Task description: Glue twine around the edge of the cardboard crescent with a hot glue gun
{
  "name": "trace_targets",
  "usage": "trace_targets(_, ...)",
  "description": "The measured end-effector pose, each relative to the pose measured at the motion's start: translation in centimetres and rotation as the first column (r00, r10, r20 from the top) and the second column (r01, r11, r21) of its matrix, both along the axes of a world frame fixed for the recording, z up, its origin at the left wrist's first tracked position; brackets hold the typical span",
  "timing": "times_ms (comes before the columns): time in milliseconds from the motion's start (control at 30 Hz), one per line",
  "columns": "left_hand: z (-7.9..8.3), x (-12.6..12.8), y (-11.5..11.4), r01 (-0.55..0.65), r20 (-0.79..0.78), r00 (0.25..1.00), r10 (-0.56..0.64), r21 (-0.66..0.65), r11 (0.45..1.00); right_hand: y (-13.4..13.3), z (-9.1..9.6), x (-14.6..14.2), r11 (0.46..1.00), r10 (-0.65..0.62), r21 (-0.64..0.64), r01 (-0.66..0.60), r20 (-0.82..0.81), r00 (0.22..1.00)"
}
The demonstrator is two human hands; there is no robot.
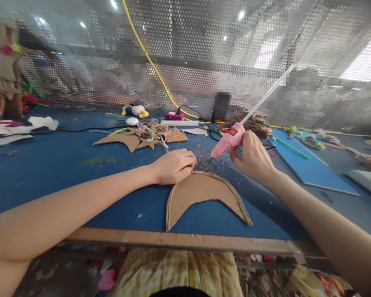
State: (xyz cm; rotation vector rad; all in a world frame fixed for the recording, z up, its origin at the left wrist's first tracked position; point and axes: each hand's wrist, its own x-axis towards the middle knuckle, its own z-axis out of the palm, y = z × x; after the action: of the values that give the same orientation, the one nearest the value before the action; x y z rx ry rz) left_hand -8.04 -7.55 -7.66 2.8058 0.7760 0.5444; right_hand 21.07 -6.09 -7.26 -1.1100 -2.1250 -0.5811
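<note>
My right hand [254,156] is wrapped round the handle of a pink hot glue gun [226,142]. A long translucent glue stick [266,97] juts up and back out of it, and the nozzle points down to the left. Just left of the nozzle, my left hand [177,166] is closed at the upper left edge of a brown cardboard crescent [200,190], its fingertips partly hidden. The crescent lies flat near the table's front edge, tips toward me. A ridged, cord-like border runs along its outer curve.
Behind lie cardboard cutouts [119,140] with tangled twine [163,130], a magenta device [174,116] with a black cable, and a small stuffed toy [136,109]. A blue board [309,165] is at right. A yellow cord [151,62] hangs before the perforated metal screen [185,37].
</note>
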Motion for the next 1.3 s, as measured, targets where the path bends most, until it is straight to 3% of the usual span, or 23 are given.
trace_targets(367, -0.3, 0.0, 0.5, -0.022, 0.060, 0.998, 0.026, -0.057, 0.998, -1.7, -0.5, -2.3, 0.995, 0.096, -0.027, -0.094, 0.104, 0.990)
trace_targets(833, -0.6, 0.1, 1.2, -0.090, 0.032, 0.995, 0.090, -0.001, 0.996, -2.0, -0.7, -2.9, 0.993, 0.106, -0.058, -0.099, 0.134, 0.985)
trace_targets(1300, -0.6, 0.1, 1.2, -0.107, 0.020, 0.994, 0.107, -0.001, 0.994, -1.8, -1.0, -2.9, 0.996, 0.069, 0.043, -0.079, 0.199, 0.978)
